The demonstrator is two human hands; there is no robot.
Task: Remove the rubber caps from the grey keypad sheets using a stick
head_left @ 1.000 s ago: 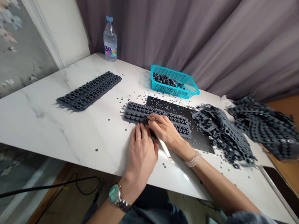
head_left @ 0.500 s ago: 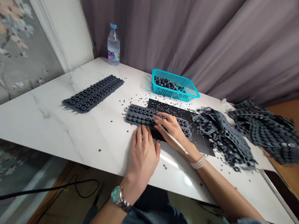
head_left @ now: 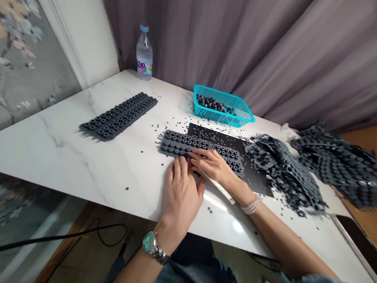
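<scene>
A dark grey rubber sheet (head_left: 178, 143) with rows of raised rings lies in front of me, partly over a black mat (head_left: 258, 180). My left hand (head_left: 181, 190) rests at the sheet's near edge, fingers stretched side by side and thumb apart. Close beside it, my right hand (head_left: 215, 170) is closed round a slim white stick-like tool (head_left: 221, 191), whose tip is hidden at the fingertips. Those fingertips are over the sheet's near row, by the left fingers. Small dark discs (head_left: 204, 133) lie scattered about the sheet and mat.
A similar ringed sheet (head_left: 118, 116) lies at the left. Behind stand a turquoise basket (head_left: 248, 115) with small dark pieces and a water bottle (head_left: 144, 55). Perforated rubber sheets (head_left: 286, 168) are heaped at the right, with a dark-screened device (head_left: 362, 245) near the right edge.
My right hand has moved left and nearer to me, closer to the left fingers, and the white tool has lowered with it. The left hand stays at the sheet's edge.
</scene>
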